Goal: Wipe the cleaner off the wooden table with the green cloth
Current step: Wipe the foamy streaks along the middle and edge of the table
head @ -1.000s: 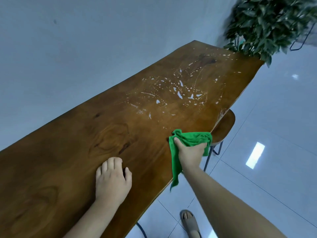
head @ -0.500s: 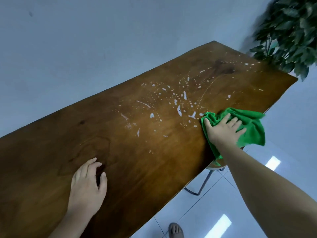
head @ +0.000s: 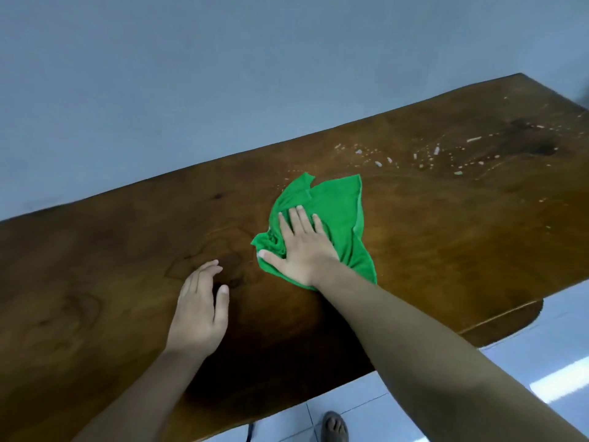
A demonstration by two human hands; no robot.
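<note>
A long wooden table (head: 430, 237) stretches from lower left to upper right against a pale wall. The green cloth (head: 338, 215) lies spread on its middle. My right hand (head: 299, 247) lies flat on the cloth's near left part, palm down, fingers spread, pressing it onto the wood. White spots of cleaner (head: 433, 154) dot the tabletop beyond and to the right of the cloth. My left hand (head: 199, 311) rests on the bare wood to the left of the cloth, fingers together, holding nothing.
A pale blue-grey wall (head: 223, 74) runs along the table's far edge. A wooden stool seat (head: 510, 320) shows under the table's near edge at right. White floor tiles and my sandalled foot (head: 334, 427) are below the near edge.
My right hand has swept the cloth from the table's near edge up and leftward across the spots; the wood behind it is now bare. The view has shifted, and the plant has left the frame.
</note>
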